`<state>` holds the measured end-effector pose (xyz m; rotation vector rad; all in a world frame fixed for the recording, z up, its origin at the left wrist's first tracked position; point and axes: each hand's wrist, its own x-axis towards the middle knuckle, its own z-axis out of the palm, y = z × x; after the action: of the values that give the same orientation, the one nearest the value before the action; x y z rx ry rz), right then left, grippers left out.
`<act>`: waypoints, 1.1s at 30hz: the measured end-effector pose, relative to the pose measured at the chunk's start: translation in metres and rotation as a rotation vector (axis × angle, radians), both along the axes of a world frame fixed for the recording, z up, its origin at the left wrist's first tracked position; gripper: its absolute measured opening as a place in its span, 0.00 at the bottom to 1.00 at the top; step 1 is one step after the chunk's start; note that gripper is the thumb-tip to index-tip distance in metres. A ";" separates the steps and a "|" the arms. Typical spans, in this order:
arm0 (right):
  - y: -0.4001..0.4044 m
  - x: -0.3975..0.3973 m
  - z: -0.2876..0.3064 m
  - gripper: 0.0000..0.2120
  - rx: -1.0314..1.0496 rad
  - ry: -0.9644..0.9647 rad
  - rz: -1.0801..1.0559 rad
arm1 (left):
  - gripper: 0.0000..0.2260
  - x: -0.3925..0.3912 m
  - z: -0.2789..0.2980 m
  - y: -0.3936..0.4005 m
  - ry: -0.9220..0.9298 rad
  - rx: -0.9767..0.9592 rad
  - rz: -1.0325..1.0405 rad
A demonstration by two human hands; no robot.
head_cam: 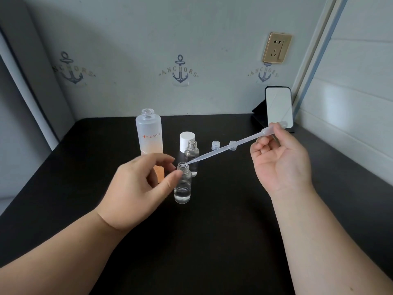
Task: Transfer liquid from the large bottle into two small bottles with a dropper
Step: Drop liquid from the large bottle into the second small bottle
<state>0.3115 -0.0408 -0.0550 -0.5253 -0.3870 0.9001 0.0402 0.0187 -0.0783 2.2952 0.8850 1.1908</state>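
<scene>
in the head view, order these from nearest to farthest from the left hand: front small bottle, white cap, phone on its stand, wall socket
1. The front small bottle: right at the left hand, fingertips at its neck.
2. The white cap: behind the small bottles, mid-table.
3. The phone: on its stand at the back right of the table.
4. The wall socket: up on the wall, above the phone.

A: Which lettering is legible?
B: Orange "mpcare" on the large bottle point(149, 133), at twelve o'clock from the left hand; "ANCHORS" across each anchor decal point(180, 71) on the wall point(131, 39) behind.
</scene>
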 end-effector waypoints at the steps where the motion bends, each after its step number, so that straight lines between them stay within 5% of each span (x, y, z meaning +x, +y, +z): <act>1: 0.000 0.000 0.000 0.07 0.001 -0.004 -0.001 | 0.18 0.002 0.001 0.000 0.052 -0.014 -0.021; 4: 0.000 0.000 0.000 0.08 0.001 -0.022 -0.003 | 0.22 0.006 0.000 0.000 0.173 -0.073 -0.075; 7: 0.000 0.001 0.000 0.07 0.006 -0.034 0.002 | 0.14 0.010 -0.003 0.001 0.242 -0.092 -0.109; 12: 0.000 0.002 0.000 0.06 0.011 -0.034 0.001 | 0.10 0.009 -0.006 0.002 0.230 -0.049 -0.094; 19: 0.000 0.002 0.001 0.08 0.027 -0.059 0.009 | 0.19 0.008 -0.005 0.002 0.214 -0.024 -0.126; 33: 0.001 0.003 -0.001 0.11 0.047 -0.100 0.002 | 0.21 0.007 -0.007 0.004 0.218 -0.066 -0.132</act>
<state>0.3148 -0.0395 -0.0563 -0.5279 -0.4984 0.8663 0.0468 0.0230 -0.0856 2.4201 0.8183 0.8563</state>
